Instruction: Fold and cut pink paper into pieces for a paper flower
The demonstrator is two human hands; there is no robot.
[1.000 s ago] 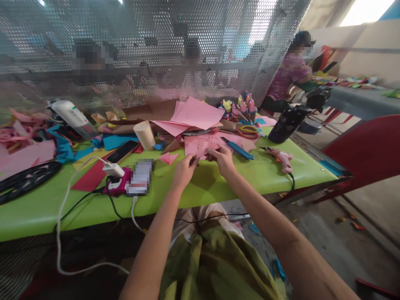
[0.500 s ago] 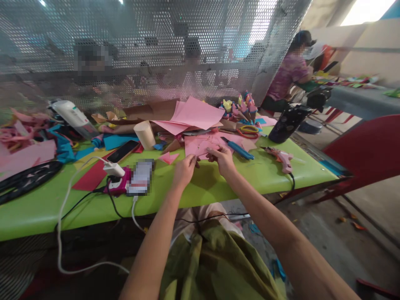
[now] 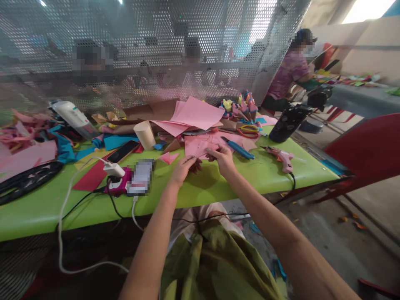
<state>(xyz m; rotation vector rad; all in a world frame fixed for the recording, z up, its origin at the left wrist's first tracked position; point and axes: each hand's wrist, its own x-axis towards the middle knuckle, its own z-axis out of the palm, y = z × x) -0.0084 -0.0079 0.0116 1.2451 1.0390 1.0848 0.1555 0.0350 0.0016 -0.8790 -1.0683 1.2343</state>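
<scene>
Pinching the near edge of a pink paper piece (image 3: pixel 200 146), my right hand (image 3: pixel 222 160) has thumb and fingertips pressed together on it, while my left hand (image 3: pixel 182 168) sits just left of it, fingers loosely curled and touching the same edge; whether it truly grips, I cannot tell. The piece lies flat on the green table (image 3: pixel 218 183), at the near side of the pink sheets (image 3: pixel 195 113). It looks to me like early going: the paper shows no finished shape, only a flat cut sheet. Right of the piece, the blue cutter (image 3: pixel 238 149) and the glue gun (image 3: pixel 281 157) lie untouched, so gluing seems not yet begun. Beyond the cutter, a cluster of small coloured cones (image 3: pixel 240 106) stands, seemingly finished. A small pink triangle (image 3: pixel 168 157) rests left of the piece.
</scene>
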